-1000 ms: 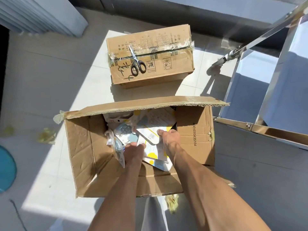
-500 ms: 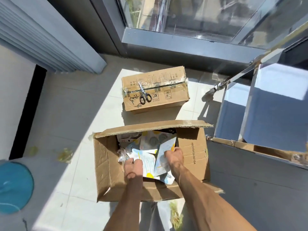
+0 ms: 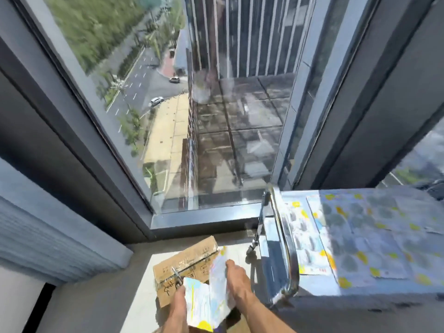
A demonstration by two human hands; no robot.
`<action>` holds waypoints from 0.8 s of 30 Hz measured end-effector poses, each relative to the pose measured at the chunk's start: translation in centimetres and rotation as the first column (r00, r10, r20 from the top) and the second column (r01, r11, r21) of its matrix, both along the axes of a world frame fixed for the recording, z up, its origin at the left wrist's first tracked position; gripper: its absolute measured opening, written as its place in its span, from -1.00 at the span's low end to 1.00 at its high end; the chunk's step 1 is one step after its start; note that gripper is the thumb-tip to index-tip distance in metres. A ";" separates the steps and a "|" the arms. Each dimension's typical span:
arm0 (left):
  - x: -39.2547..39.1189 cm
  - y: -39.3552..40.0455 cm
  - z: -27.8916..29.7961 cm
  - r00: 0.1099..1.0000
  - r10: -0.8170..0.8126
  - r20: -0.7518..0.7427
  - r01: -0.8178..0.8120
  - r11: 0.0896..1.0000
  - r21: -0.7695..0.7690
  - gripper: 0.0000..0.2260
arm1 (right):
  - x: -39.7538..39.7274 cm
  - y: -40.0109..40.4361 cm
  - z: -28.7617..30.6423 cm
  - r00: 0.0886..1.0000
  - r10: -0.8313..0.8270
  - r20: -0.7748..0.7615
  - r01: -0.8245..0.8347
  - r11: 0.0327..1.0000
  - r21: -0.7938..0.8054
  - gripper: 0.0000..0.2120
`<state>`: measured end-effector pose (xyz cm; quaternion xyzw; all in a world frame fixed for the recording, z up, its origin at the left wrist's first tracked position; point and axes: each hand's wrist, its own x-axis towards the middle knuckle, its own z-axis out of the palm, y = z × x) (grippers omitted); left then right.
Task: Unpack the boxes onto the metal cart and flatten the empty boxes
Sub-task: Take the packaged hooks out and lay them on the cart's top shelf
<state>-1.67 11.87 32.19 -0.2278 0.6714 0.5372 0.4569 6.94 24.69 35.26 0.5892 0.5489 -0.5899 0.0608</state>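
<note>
Packets between both hands, beside metal cart.

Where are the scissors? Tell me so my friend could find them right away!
Start at the big floor-to-ceiling window and look down to the sunlit floor below it. There sits a taped-shut brown cardboard box with black handwriting, left of the shiny metal cart. The small metal scissors lie on top of that box, the only thin metal tool there.
</note>
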 end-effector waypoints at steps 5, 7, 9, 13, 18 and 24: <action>1.8 8.0 12.3 0.999 -0.033 -0.006 0.034 0.958 0.283 -0.64 | 3.6 7.3 10.7 0.935 -0.247 -0.255 0.253 0.967 -0.010 -0.68; 3.8 11.8 16.2 0.997 -0.081 -0.012 0.081 0.944 0.319 -0.66 | 6.0 10.5 14.5 0.880 -0.313 -0.358 0.332 0.943 -0.010 -0.77; 6.9 15.4 19.1 0.982 -0.157 -0.101 0.179 0.947 0.267 -0.68 | 8.8 13.5 17.2 0.881 -0.280 -0.382 0.320 0.946 0.045 -0.78; 14.8 22.4 22.4 0.951 -0.266 -0.156 0.300 0.918 0.258 -0.66 | 15.3 19.0 19.9 0.919 -0.203 -0.339 0.264 0.954 0.144 -0.60; 25.2 31.6 23.7 0.962 -0.239 -0.132 0.267 0.921 0.283 -0.84 | 23.2 25.6 21.9 0.975 -0.135 -0.175 0.178 0.948 0.264 -0.57; 32.0 40.4 23.8 0.893 -0.327 -0.308 0.406 0.881 0.242 -0.89 | 31.9 35.3 22.6 0.919 -0.302 -0.252 0.354 0.915 0.195 -0.74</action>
